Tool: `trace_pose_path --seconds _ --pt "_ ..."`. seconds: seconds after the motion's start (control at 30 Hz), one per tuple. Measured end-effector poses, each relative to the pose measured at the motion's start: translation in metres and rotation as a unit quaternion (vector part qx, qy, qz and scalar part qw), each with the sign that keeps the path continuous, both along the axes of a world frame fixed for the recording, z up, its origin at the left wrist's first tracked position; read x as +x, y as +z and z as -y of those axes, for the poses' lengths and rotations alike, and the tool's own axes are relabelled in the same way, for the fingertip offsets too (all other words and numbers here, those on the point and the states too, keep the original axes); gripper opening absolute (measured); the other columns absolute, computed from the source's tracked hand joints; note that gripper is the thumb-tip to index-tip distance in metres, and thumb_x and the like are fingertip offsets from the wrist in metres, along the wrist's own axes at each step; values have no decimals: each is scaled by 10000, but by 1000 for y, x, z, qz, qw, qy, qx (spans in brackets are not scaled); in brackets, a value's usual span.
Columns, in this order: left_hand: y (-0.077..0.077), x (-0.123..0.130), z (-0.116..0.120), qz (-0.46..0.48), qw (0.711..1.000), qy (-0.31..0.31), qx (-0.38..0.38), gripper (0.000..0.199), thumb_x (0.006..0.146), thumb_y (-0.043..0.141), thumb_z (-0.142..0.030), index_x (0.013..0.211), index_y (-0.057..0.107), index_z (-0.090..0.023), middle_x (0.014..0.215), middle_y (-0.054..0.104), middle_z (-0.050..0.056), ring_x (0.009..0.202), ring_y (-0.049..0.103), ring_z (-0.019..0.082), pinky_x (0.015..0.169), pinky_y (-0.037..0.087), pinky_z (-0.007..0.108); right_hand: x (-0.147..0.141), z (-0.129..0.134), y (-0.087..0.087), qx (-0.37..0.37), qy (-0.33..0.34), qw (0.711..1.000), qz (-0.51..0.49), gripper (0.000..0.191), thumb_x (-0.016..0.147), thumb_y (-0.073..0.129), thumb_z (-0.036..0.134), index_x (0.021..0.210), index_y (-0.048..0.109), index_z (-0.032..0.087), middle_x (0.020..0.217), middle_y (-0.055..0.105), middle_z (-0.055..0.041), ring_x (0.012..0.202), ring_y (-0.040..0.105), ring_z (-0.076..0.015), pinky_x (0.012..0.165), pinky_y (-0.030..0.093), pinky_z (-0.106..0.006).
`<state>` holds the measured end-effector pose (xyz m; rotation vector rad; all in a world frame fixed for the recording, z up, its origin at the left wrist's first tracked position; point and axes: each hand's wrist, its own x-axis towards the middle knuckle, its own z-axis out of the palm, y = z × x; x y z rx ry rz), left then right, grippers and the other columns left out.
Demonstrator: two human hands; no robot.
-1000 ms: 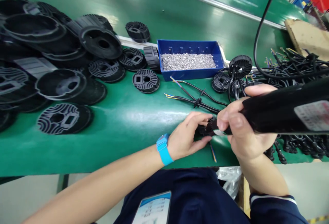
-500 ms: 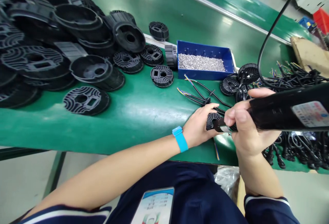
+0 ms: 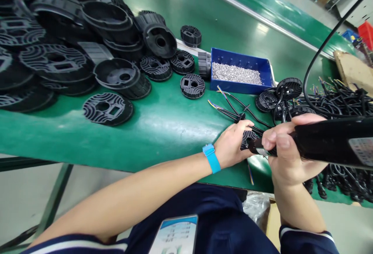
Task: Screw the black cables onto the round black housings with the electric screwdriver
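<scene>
My left hand (image 3: 233, 144), with a blue wrist strap (image 3: 211, 158) behind it, is closed round the edge of a black round part (image 3: 248, 139) with a wavy pattern. A black power tool (image 3: 332, 139) lies across my right hand (image 3: 288, 153), whose fingers wrap its front end. The tool's tip points left and meets the round part; the exact contact is hidden. Black cables (image 3: 233, 110) with coloured wire ends run just behind my left hand, and more coloured wires (image 3: 250, 174) hang below the part.
A blue bin (image 3: 240, 86) of small metal pieces stands behind my hands. Black housings (image 3: 122, 77) and discs (image 3: 107, 109) are piled at the left of the green table (image 3: 163, 129). Bundled cables (image 3: 340, 100) lie at the right, and a black cord (image 3: 323, 44) hangs there.
The whole view has shifted, so the table's objects appear further right. Both hands keep the same hold on the part and the tool.
</scene>
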<state>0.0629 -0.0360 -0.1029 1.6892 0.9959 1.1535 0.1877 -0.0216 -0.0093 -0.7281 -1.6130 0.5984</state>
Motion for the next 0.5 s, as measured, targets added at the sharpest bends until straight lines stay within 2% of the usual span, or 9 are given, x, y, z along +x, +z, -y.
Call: trace_pose_path --seconds 0.3,0.5 --pt "-4 3 0 -5 1000 6 13 590 833 823 -307 1295 467 -215 1301 667 148 1227 687 333 1063 567 529 -4 -2 -3 11 -5 999 30 291 939 774 284 1175 611 239 668 593 71 456 524 -116 472 473 -285" --pt "-4 2 -1 -4 1000 3 14 612 843 812 -314 1332 458 -213 1315 662 149 1244 681 335 1066 565 517 -2 -1 -2 -10 49 999 -22 340 890 779 128 1188 634 206 725 635 47 510 552 -118 506 486 -295"
